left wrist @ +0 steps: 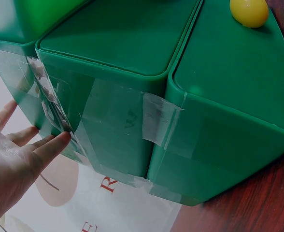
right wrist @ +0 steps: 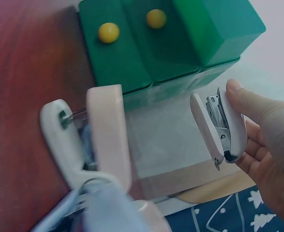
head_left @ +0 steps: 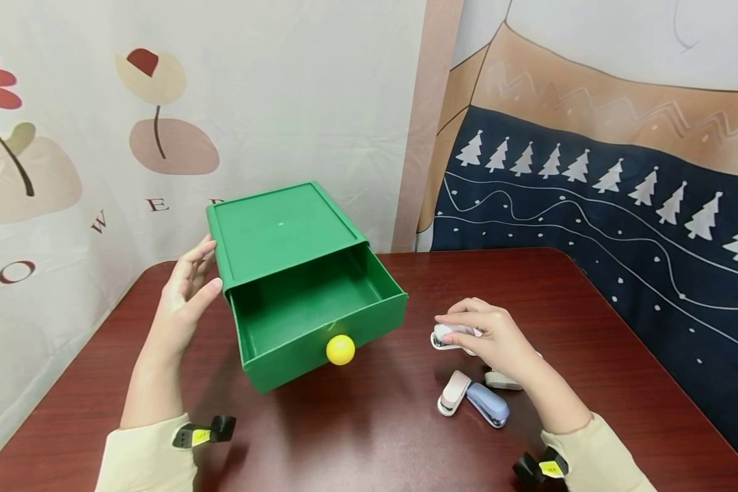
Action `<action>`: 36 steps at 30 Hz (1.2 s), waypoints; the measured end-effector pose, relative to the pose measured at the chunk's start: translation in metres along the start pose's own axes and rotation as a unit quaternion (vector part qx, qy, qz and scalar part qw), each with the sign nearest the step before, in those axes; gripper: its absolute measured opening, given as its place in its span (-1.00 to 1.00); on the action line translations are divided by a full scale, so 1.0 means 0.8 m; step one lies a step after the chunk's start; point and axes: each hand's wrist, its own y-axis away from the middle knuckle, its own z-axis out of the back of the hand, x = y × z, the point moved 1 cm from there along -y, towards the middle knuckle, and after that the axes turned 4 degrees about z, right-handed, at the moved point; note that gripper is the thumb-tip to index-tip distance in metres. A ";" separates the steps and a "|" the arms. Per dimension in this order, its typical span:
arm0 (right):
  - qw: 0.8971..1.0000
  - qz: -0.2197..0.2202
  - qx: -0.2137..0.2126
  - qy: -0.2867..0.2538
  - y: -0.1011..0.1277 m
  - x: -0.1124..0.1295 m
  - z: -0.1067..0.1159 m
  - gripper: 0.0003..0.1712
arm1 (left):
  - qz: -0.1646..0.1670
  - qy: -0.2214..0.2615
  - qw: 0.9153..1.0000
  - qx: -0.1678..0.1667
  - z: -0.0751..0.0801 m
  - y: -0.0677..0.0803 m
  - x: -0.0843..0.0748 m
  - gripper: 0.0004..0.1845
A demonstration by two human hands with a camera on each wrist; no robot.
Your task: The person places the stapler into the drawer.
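Observation:
A green drawer cabinet [head_left: 283, 232] stands on the table with its top drawer [head_left: 369, 321] pulled out; the part of that drawer I see holds nothing. My left hand [head_left: 187, 294] is at the cabinet's left side, and in the left wrist view its straight fingertips touch the taped side wall [left wrist: 113, 125]. My right hand [head_left: 488, 335] pinches a small pale stapler [right wrist: 231, 125] between thumb and fingers, above the table right of the cabinet. Below it lie a pale pink stapler [head_left: 454, 393], a blue stapler [head_left: 488, 404] and a whitish stapler [head_left: 503, 380], partly hidden by the wrist.
Yellow round knobs [head_left: 341, 350] stick out from the drawer fronts. The dark red wooden table [head_left: 369, 437] ends at a white printed curtain [head_left: 313, 89] behind and a navy one with trees [head_left: 590, 205] at right.

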 end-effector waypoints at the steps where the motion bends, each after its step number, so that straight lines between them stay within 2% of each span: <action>1: 1.000 0.000 -0.002 0.002 -0.003 0.003 0.002 -0.64 | -0.001 0.000 1.000 0.000 0.000 0.000 0.000 -0.44; 11: 0.998 0.044 -0.038 0.012 -0.037 0.026 0.018 -0.61 | -0.001 0.000 1.000 0.002 -0.001 -0.002 0.000 -0.44; 21: 0.997 0.058 -0.046 0.019 -0.072 0.044 0.030 -0.60 | -0.004 0.002 1.000 0.003 0.000 -0.002 0.001 -0.44; 30: 0.991 0.117 -0.062 0.025 -0.103 0.060 0.038 -0.62 | 0.001 0.001 1.000 0.002 -0.001 -0.001 0.000 -0.44; 36: 0.990 0.124 -0.066 0.014 -0.121 0.069 0.040 -0.61 | -0.002 0.004 1.000 0.004 0.000 -0.001 0.000 -0.44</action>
